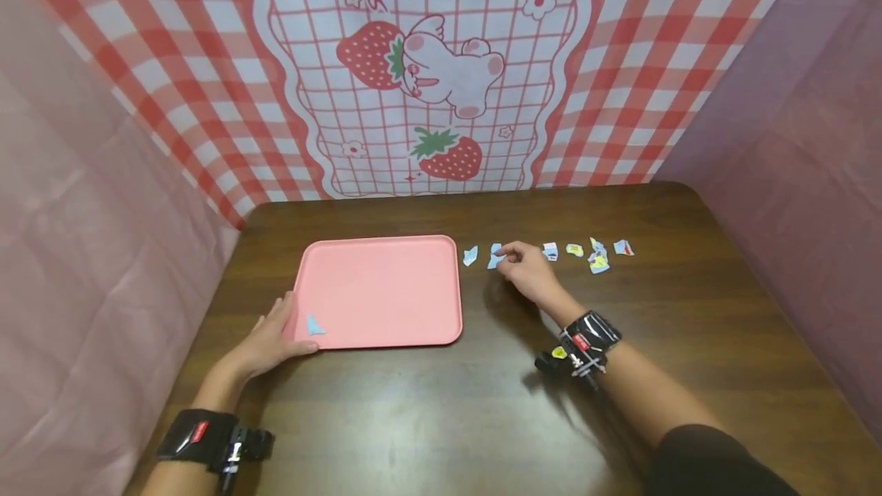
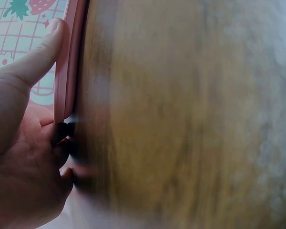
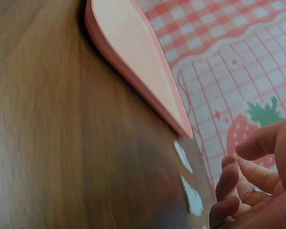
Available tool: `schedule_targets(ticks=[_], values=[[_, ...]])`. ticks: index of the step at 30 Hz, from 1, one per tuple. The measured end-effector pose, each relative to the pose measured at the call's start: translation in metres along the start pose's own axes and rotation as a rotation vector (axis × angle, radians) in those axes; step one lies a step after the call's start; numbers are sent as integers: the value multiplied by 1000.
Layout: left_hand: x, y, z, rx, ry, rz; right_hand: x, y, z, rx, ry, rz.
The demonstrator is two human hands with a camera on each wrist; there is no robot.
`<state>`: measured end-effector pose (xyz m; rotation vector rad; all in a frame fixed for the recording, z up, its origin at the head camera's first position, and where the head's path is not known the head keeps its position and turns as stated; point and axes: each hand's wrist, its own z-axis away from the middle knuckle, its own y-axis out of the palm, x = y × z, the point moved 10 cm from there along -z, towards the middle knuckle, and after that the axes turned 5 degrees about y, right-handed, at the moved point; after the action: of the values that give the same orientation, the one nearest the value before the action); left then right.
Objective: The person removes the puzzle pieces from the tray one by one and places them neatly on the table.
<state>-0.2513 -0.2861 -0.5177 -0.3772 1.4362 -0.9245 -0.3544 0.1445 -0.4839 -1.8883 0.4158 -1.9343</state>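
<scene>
My left hand [image 1: 270, 339] grips the near left corner of the pink tray [image 1: 382, 289], thumb at its front rim and fingers along its left side. Inside the tray, near that corner, lies a light-blue flat piece [image 1: 315, 325]. My right hand [image 1: 529, 272] hovers with loosely bent fingers over a row of small, irregular picture pieces right of the tray. Its fingertips partly cover a pale-blue piece [image 1: 494, 256]; whether they touch it I cannot tell. In the right wrist view no piece shows between the fingers [image 3: 227, 179].
Another pale-blue piece [image 1: 471, 256] lies between tray and right hand. Several printed pieces [image 1: 599, 257] continue the row rightward. A yellow piece [image 1: 559, 353] shows beside the right wrist camera. Behind the brown table [image 1: 427, 419] hangs a strawberry-patterned cloth [image 1: 441, 75]; pink drapes flank it.
</scene>
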Motion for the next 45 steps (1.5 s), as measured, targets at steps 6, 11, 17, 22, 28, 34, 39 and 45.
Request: schedule_targets(ticks=[6,11,17,22,28,34,39,45], values=[[1,1,1,-4,7,6,13,28,3,56,7,15],[1,1,0,-9,20,7,29,48,6,84,-21,30],[0,3,0,10,15,14,46,76,12,137,-56,40],[0,2,0,21,2,31,57,105,15,173,-71,83],[3,3,1,37,-14,34,70,138,22,231,-96,130],[1,4,1,44,-2,50,79,160,25,250,-99,153],[-1,2,0,52,-2,60,85,173,27,274,-105,164],[0,0,1,76,-15,99,87,187,28,303,-87,156]])
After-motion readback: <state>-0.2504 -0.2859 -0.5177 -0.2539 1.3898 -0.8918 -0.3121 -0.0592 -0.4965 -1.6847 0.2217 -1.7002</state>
